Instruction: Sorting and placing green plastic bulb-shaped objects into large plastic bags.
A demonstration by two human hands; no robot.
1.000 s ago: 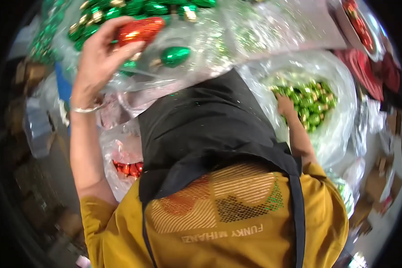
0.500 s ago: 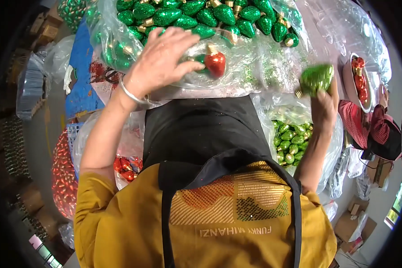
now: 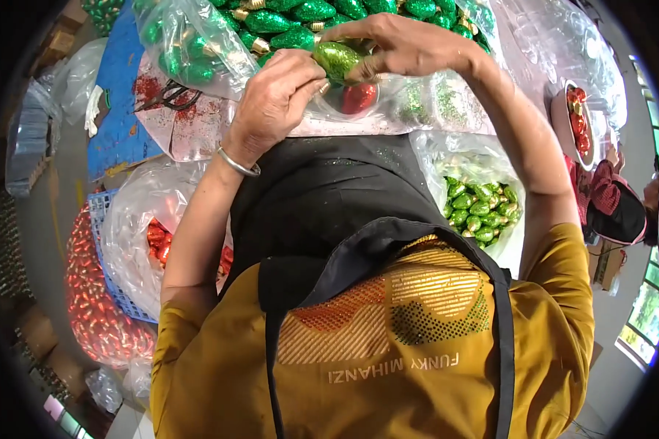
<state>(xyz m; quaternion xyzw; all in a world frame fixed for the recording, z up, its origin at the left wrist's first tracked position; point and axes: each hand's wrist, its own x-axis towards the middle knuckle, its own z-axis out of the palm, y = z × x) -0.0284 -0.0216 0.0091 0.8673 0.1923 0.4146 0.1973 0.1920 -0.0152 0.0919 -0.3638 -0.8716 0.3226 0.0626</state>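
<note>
A light green glittery bulb ornament [image 3: 334, 63] sits between my two hands, over the front of the work table [image 3: 461, 121]. My right hand [image 3: 406, 50] grips it from the right, thumb below and fingers above. From the left, my left hand [image 3: 277, 99] meets it with fingertips pressed together; a bit of gold shows at its thumb, but what it pinches is hidden. Just below the ornament lies a red bulb ornament [image 3: 359, 98] in a clear round plastic container [image 3: 328, 110]. Beyond my hands, dark green bulb ornaments [image 3: 293, 38] with gold caps are heaped on clear plastic.
Black-handled scissors [image 3: 174, 95] lie left, by red glitter. Light green ornaments [image 3: 479, 212] fill a bag at my right; red ones [image 3: 158, 241] lie in a bag at my left, beside a blue basket [image 3: 121, 282]. Another person [image 3: 619, 201] is at far right, near a bowl [image 3: 568, 139].
My right hand has brought the light green ornament in from the right to meet my left hand. My left hand has closed its spread fingers and moved slightly right and nearer me.
</note>
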